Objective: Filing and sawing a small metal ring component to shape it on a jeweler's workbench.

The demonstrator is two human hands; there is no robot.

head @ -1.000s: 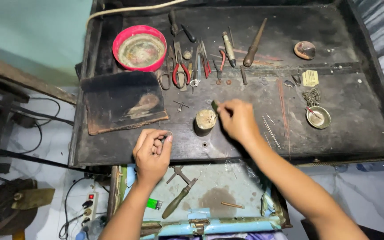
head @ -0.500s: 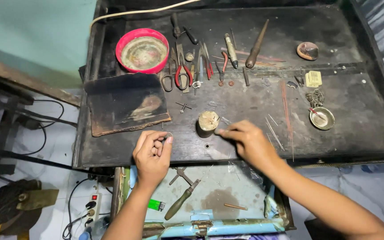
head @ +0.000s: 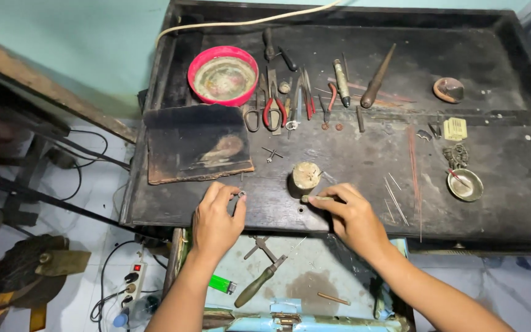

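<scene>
Left hand (head: 216, 215) pinches a small metal ring (head: 241, 194) between thumb and fingertip at the near edge of the bench (head: 364, 154). I judge the ring light, stiff and smooth, easy to let slip, so a fingertip pinch across its band suits it. Right hand (head: 348, 212) is closed narrowly on a thin rod-like tool (head: 312, 198), its tip lying just beside a short, worn wooden block (head: 306, 177) that stands upright. I cannot tell whether the tool is metal or wood. The bench is dark, scratched and dusty. Further back sit a red bowl (head: 222, 75), red-handled pliers (head: 274, 107) and a tapered wooden-handled awl (head: 376, 77); a small metal dish (head: 465, 184) lies well to the right.
</scene>
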